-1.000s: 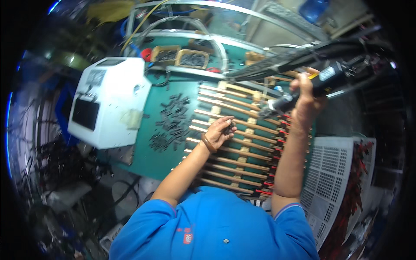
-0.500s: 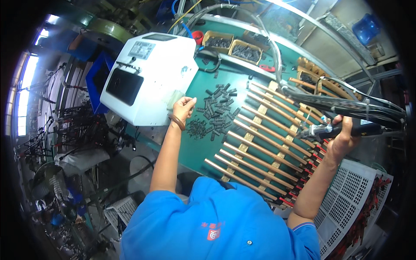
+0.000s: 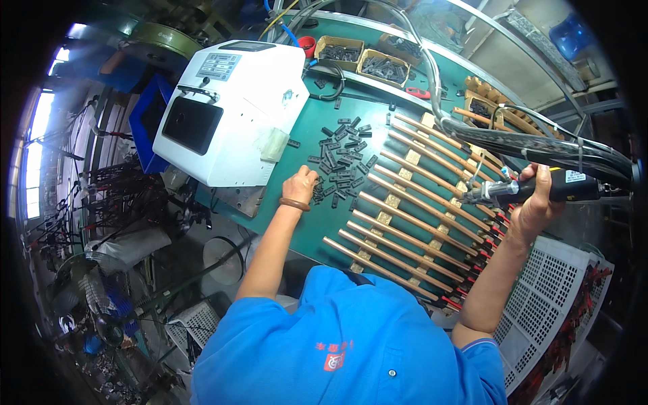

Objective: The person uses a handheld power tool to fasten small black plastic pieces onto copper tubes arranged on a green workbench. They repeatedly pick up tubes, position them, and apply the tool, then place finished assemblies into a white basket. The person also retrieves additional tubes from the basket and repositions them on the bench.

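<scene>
My left hand [image 3: 300, 185], with a brown bangle at the wrist, is closed at the edge of a small heap of tiny dark parts [image 3: 318, 194], perhaps screws. Its fingertips are pressed together; what they hold, if anything, is too small to make out. Just beyond lie many small black rectangular plastic pieces [image 3: 344, 156], scattered on the green tabletop [image 3: 297, 233]. My right hand [image 3: 533, 208] is wrapped round a black power screwdriver [image 3: 567, 190]. The tool's metal nose [image 3: 494, 193] points left over a row of copper-coloured rods [image 3: 422, 192], laid across notched wooden strips [image 3: 403, 177].
A white machine housing [image 3: 229, 115] stands at the left. Boxes of black parts [image 3: 383, 69], a red cup [image 3: 307, 44] and a red-handled tool [image 3: 417, 92] sit at the back. Thick hoses [image 3: 523, 152] arch over the rods. A white perforated crate [image 3: 543, 290] is at right.
My left hand has moved from beside the white machine, down and right to the heap of tiny parts. The right hand keeps hold of the screwdriver in nearly the same place.
</scene>
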The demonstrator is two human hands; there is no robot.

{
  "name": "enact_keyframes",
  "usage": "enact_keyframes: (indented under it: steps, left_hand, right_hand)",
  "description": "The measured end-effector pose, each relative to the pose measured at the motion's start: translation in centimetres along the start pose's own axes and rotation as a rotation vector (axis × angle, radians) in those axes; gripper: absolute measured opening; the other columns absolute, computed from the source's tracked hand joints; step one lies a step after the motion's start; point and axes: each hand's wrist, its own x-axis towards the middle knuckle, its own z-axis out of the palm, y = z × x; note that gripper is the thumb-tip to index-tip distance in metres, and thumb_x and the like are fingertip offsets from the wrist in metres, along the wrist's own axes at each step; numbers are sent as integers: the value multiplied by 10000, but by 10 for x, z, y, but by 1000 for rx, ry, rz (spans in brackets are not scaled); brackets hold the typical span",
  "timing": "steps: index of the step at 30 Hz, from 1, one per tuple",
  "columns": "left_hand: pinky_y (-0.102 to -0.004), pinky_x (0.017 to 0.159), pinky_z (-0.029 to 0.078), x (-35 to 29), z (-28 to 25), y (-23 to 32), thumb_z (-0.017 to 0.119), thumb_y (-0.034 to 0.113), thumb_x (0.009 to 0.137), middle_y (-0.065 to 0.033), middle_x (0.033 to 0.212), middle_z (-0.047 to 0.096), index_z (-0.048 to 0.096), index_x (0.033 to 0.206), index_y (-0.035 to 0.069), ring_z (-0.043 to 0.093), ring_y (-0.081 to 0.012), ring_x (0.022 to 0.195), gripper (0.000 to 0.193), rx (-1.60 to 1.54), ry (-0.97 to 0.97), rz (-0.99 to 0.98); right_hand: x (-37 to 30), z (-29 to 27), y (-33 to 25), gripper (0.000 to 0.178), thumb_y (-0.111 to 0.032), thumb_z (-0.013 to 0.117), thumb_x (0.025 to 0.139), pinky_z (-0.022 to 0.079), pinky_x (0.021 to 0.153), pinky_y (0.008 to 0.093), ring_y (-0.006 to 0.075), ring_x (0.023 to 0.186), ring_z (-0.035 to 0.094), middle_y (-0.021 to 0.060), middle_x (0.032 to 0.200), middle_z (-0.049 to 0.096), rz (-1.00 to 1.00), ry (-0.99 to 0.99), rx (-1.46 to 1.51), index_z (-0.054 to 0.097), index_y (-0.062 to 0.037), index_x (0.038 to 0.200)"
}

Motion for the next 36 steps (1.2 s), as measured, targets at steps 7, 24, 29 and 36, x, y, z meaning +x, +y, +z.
enact_keyframes:
  steps: [7,24,29,36]
  left_hand:
    - [-415,669,486,6,-8,0,715,142,738,-60,879,577,619,806,119,602,-299,787,119,-169,-47,-85]
    - [-359,672,491,-2,-14,-1,686,26,744,-107,847,630,611,875,46,619,-265,730,152,-447,284,-188]
    - [-359,683,497,44,-13,18,722,55,722,-103,867,618,643,883,62,621,-280,771,180,-535,373,-84]
    - [-436,751,494,105,3,48,667,204,801,-95,998,577,663,865,138,612,-325,866,92,-207,20,-83]
  right_hand:
    - [-9,2,-3,201,-14,647,822,484,595,218,113,636,565,81,787,596,0,-13,62,572,-1,1007]
    - [-22,-4,-3,250,-3,631,822,486,612,248,105,636,556,76,798,572,-13,-27,77,555,-1,1060]
    - [-24,-5,-5,236,-10,619,839,481,606,249,104,630,553,82,791,583,-20,-29,37,551,-2,1065]
    - [-27,-2,-10,254,16,603,817,475,583,239,95,615,567,74,789,584,4,-11,66,543,23,1064]
